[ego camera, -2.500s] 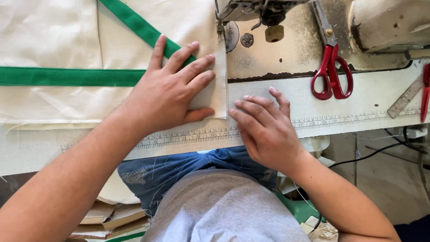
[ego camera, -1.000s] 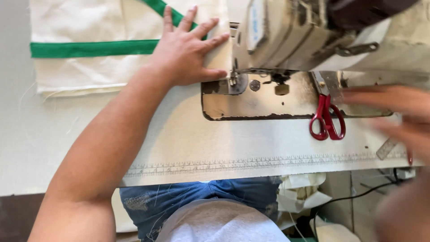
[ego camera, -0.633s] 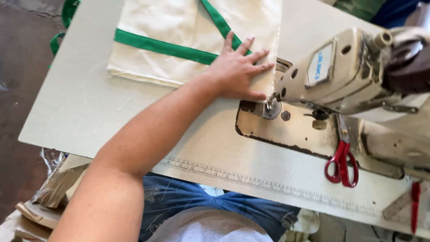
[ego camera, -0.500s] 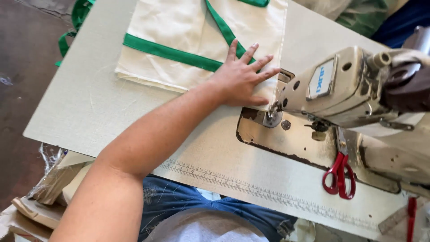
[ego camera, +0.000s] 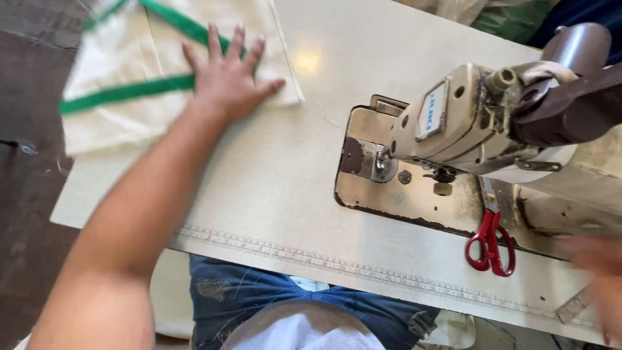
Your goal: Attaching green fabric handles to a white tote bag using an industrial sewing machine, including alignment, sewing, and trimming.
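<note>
We slid the cloth [ego camera: 175,78] left, away from the sewing machine [ego camera: 466,123] | left hand [ego camera: 227,78] open, flat on it | right hand [ego camera: 599,272] blurred, state unclear | soft, limp; best pressed flat near edge.

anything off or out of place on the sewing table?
Mostly no. The cream fabric with green bands lies askew under the left hand, overhanging the table's far-left corner. Red scissors rest on the worn machine bed. The right hand is blurred.

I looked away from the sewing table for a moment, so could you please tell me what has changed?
The left hand has slid the cream fabric with green bands leftward, away from the sewing machine. The right hand left the fabric and moved right. The red scissors stayed put.
</note>
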